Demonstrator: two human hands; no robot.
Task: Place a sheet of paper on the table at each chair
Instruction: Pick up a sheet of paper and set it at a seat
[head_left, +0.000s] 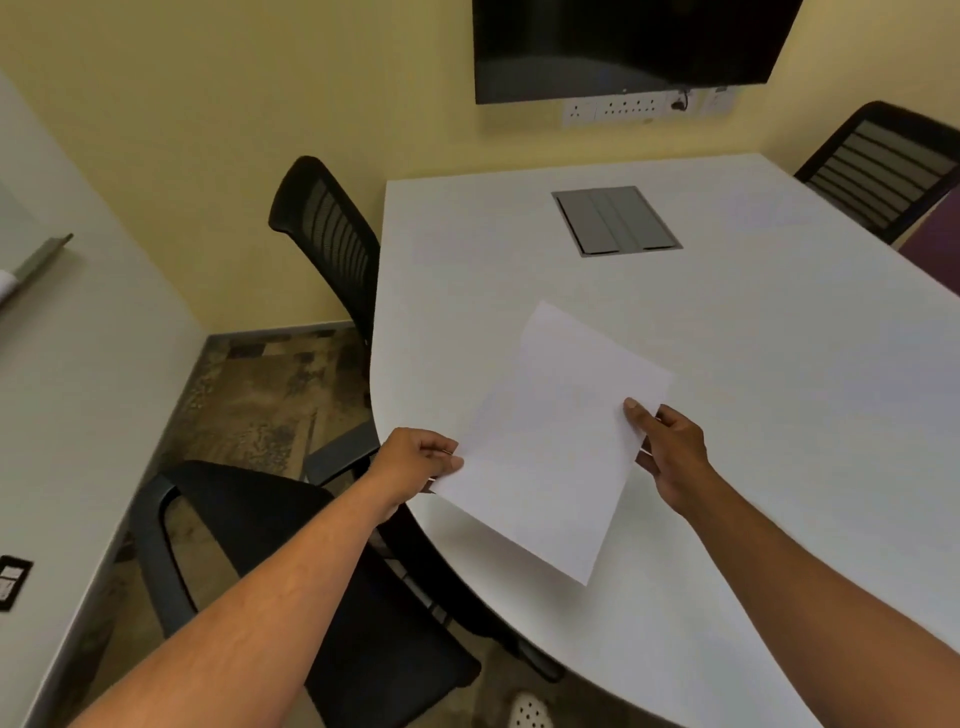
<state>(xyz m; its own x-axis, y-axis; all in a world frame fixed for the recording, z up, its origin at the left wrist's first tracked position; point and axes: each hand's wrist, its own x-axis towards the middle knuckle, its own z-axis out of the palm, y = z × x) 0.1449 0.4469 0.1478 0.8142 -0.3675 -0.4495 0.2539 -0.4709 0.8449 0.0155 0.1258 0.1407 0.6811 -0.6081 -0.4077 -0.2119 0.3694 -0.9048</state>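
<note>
A white sheet of paper (550, 441) is held just above the near left edge of the white table (753, 322). My left hand (415, 462) pinches its left corner beyond the table edge. My right hand (670, 452) grips its right edge, thumb on top. Whether it is one sheet or several I cannot tell. A black mesh chair (249, 551) stands below my left arm at the table's near left side. A second black chair (332, 244) stands at the far left side, and a third chair (883, 166) at the far right.
A grey cable hatch (615, 221) is set flush in the table's middle. A dark screen (628, 47) hangs on the yellow wall above a socket strip (628, 109). A grey wall with a switch plate (13, 582) runs along the left. Patterned carpet (260, 405) shows between wall and chairs.
</note>
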